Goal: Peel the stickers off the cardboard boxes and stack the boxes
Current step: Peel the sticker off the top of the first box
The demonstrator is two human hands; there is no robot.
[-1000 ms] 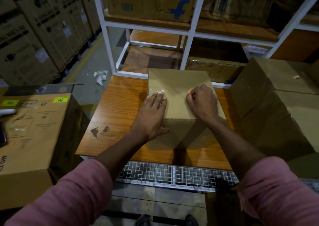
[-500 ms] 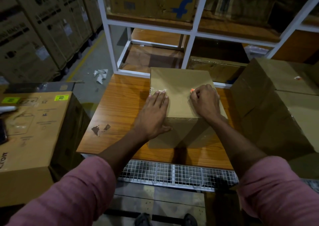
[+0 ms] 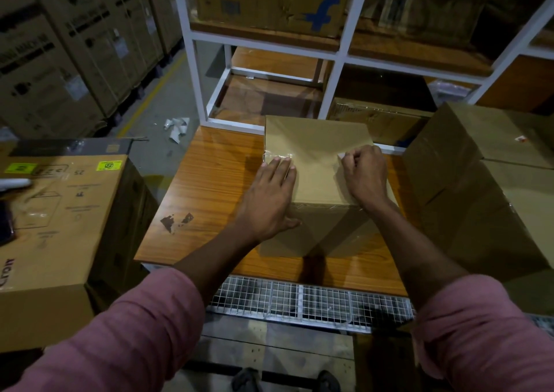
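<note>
A plain brown cardboard box [image 3: 317, 143] stands on the wooden table [image 3: 209, 188] in front of me. My left hand [image 3: 269, 199] lies flat on the box's top near its left edge, fingers straight, fingertips at a strip of clear tape [image 3: 277, 155]. My right hand [image 3: 364, 176] sits on the top near the right edge with its fingers curled, pinching a small sticker [image 3: 341, 155] whose pale edge shows at the fingertips. Most of the sticker is hidden under the fingers.
A bigger taped box [image 3: 467, 182] with a small sticker [image 3: 521, 139] stands against the table's right side. Another box [image 3: 60, 211] with green labels stands at the left. A white rack [image 3: 335, 62] holding cartons rises behind. Wire mesh [image 3: 299, 301] runs below the table's front edge.
The right hand's fingers have closed over the sticker; its orange face showed before, now only a pale edge shows. The left hand stays flat on the box.
</note>
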